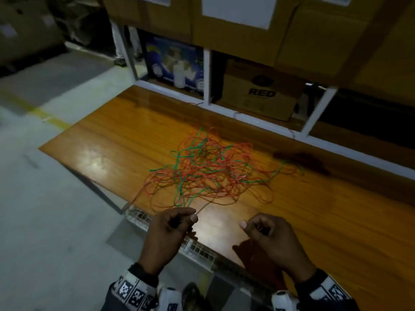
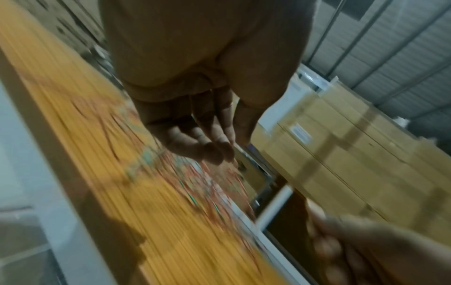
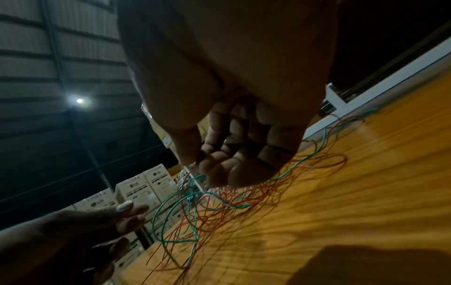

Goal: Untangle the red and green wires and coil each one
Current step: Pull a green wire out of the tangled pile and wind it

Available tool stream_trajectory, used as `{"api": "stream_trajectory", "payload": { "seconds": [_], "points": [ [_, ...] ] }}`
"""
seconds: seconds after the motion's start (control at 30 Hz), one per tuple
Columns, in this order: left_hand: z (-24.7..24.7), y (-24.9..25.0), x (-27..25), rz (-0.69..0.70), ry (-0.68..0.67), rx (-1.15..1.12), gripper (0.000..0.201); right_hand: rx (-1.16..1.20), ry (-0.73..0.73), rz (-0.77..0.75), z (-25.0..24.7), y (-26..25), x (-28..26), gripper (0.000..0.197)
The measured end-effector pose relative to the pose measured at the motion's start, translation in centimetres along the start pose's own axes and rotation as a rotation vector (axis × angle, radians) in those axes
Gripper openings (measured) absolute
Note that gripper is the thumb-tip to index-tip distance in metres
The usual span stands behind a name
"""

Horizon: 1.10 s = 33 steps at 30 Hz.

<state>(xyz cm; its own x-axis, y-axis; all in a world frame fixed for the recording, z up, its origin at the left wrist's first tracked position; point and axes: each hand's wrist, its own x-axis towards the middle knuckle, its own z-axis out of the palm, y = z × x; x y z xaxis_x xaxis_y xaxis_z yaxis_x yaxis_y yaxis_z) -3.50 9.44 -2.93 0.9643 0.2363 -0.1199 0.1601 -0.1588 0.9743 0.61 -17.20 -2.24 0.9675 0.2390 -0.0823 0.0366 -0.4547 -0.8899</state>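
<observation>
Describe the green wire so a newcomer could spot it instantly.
Find the glossy orange wooden table in front of the shelving stacked with cardboard boxes. At its middle lies a loose tangle of thin wires. The green wire threads through it, the only green among the more plentiful red wire loops.

The red wire [image 1: 226, 173] and the green wire [image 1: 179, 163] lie in front of me as one loose tangled heap on the wooden tabletop, their thin loops crossing over and through each other. Red makes up most of the pile, with wide loops spreading toward me and to my left. Green threads through the middle, and one green end trails off alone to the right. A red strand runs from the heap's near edge up to my left fingertips.
</observation>
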Motion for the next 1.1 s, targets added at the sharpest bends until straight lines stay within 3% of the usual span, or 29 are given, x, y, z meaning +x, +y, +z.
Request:
{"api": "stream_trajectory", "payload": {
  "seconds": [0.13, 0.27, 0.43, 0.53, 0.73, 0.83, 0.9, 0.97, 1.1],
  "points": [
    [-4.8, -1.4, 0.9, 0.029, 0.178, 0.021, 0.009, -0.025, -0.089, 0.004, 2.3, -0.4, 0.8, 0.032],
    [-8.5, -4.1, 0.9, -0.030, 0.354, 0.031, 0.008, -0.064, -0.191, 0.005, 4.2, -0.2, 1.4, 0.025],
    [-9.2, -6.2, 0.1, -0.129, 0.394, 0.009, 0.007, -0.080, -0.272, -0.025, 7.1, -0.7, 2.5, 0.022],
    [-8.9, -7.1, 0.0, -0.161, 0.447, -0.015, 0.013, -0.054, -0.235, -0.033, 8.6, -1.2, 3.4, 0.019],
    [-8.4, -8.6, 2.1, -0.138, 0.527, 0.037, 0.043, 0.202, -0.077, 0.034, 10.4, -3.9, 5.6, 0.061],
    [-9.1, -8.7, 4.1, -0.255, 0.585, 0.060, 0.059, 0.136, -0.106, -0.007, 10.6, -4.1, 6.3, 0.061],
    [-9.5, -9.1, 5.2, -0.343, 0.571, -0.055, 0.051, 0.101, -0.126, -0.034, 10.5, -4.1, 6.2, 0.044],
    [-9.9, -9.7, 5.6, -0.373, 0.517, -0.075, 0.030, 0.067, -0.123, -0.041, 10.2, -4.1, 5.9, 0.030],
    [-9.9, -9.2, 5.3, -0.304, 0.441, -0.021, 0.005, 0.012, -0.090, -0.020, 9.3, -4.1, 5.5, 0.020]
  ]
}}
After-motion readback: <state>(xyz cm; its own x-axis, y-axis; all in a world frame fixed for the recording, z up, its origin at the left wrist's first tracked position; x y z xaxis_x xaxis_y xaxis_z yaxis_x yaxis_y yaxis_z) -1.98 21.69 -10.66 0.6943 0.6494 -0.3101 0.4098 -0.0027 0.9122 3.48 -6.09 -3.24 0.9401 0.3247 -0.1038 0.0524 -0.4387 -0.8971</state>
